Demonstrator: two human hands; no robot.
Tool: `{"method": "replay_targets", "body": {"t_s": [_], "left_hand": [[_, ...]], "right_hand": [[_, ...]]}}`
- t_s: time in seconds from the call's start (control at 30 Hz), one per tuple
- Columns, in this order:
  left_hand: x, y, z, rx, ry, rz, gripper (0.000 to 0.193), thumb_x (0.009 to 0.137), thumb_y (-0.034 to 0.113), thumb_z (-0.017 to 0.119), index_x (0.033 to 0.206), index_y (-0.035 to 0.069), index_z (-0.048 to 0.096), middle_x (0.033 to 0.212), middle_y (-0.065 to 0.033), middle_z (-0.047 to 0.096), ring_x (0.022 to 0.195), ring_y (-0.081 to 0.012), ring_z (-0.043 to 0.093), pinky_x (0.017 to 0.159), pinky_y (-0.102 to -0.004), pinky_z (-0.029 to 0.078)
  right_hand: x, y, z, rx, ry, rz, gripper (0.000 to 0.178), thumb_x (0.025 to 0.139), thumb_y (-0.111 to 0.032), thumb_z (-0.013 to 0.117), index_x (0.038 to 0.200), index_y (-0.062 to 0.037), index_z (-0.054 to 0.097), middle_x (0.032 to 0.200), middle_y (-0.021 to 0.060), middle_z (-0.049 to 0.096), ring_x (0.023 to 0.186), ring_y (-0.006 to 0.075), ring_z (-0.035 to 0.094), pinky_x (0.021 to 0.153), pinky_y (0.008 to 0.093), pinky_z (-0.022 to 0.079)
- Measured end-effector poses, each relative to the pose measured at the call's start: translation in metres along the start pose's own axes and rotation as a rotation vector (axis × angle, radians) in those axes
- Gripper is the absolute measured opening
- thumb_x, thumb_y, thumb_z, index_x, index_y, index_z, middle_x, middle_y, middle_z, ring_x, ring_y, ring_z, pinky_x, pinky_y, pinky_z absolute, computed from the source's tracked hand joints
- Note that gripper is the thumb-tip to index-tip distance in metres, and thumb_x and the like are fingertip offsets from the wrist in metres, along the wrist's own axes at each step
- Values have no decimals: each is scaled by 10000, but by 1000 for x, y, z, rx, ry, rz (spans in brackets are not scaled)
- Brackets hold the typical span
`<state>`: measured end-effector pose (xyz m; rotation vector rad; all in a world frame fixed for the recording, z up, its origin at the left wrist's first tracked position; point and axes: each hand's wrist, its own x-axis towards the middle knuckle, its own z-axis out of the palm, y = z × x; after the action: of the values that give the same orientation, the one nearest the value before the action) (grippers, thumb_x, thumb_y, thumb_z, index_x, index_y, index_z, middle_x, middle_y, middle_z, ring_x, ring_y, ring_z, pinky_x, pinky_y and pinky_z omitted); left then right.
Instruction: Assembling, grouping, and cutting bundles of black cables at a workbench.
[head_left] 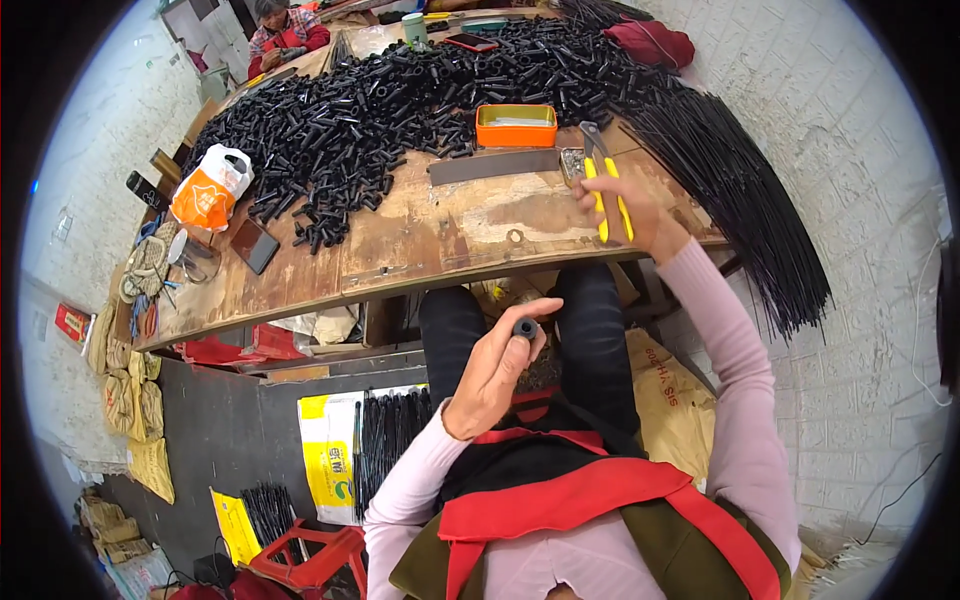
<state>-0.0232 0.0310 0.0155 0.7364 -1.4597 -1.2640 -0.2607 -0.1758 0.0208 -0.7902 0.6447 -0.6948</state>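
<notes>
My left hand (495,365) is above my lap, its thumb and fingers closed round a short black tube (526,327) whose open end faces up. Over the table's front right part, my right hand (635,205) is wrapped across the yellow handles of a pair of pliers (590,135). Their dark jaws point away from me, beside a small tray of little metal pieces (573,165). Part of the handles is hidden under my fingers. A flat grey bar (493,167) lies left of that tray, with an orange tin (516,138) behind it.
A wide heap of black tubes (330,135) covers the far side of the wooden table (400,240). Long black rods (740,180) overhang its right edge. A phone (254,246), a glass mug (195,257) and a plastic bag (210,190) are at left. Another person (285,40) sits beyond.
</notes>
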Motion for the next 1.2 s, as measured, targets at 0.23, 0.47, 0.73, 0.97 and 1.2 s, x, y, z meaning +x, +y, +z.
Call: {"method": "replay_targets", "body": {"t_s": [0.23, 0.47, 0.73, 0.97, 1.2], "left_hand": [[10, -16, 2, -138, 10, -38, 407, 1040, 312, 396, 1275, 4, 522, 767, 15, 411, 687, -73, 353, 628, -223, 319], [22, -17, 17, -23, 160, -28, 496, 1044, 381, 377, 1286, -35, 498, 765, 4, 434, 676, -76, 365, 624, -215, 312], [38, -10, 38, -142, 59, -21, 561, 1057, 390, 327, 1400, -46, 407, 768, 11, 427, 744, -94, 425, 665, -227, 352], [35, -10, 35, -125, 16, 8, 603, 1050, 431, 323, 1406, -50, 399, 758, 9, 428, 743, -107, 445, 672, -238, 359], [30, -8, 33, -141, 27, 10, 599, 1051, 426, 324, 1409, -49, 392, 760, 9, 428, 742, -106, 439, 675, -232, 359]], "right_hand": [[-50, 32, 52, 98, -1, -34, 184, 936, -128, 616, 1095, -51, 564, 958, 24, 595, 746, 75, 560, 643, 224, 463], [-71, 52, 55, 207, -98, -107, 157, 951, -161, 611, 1045, -40, 579, 932, 45, 595, 768, 107, 565, 665, 244, 464], [-101, 78, 87, -356, 58, -470, 230, 968, -195, 596, 1067, 12, 614, 815, 40, 624, 714, 96, 578, 641, 238, 441], [-101, 86, 92, -255, 55, -482, 257, 964, -194, 606, 1099, 23, 625, 800, 32, 631, 706, 81, 580, 633, 225, 440], [-105, 83, 105, -281, 65, -453, 189, 951, -185, 602, 996, -1, 588, 788, 34, 590, 697, 103, 555, 631, 233, 425]]}}
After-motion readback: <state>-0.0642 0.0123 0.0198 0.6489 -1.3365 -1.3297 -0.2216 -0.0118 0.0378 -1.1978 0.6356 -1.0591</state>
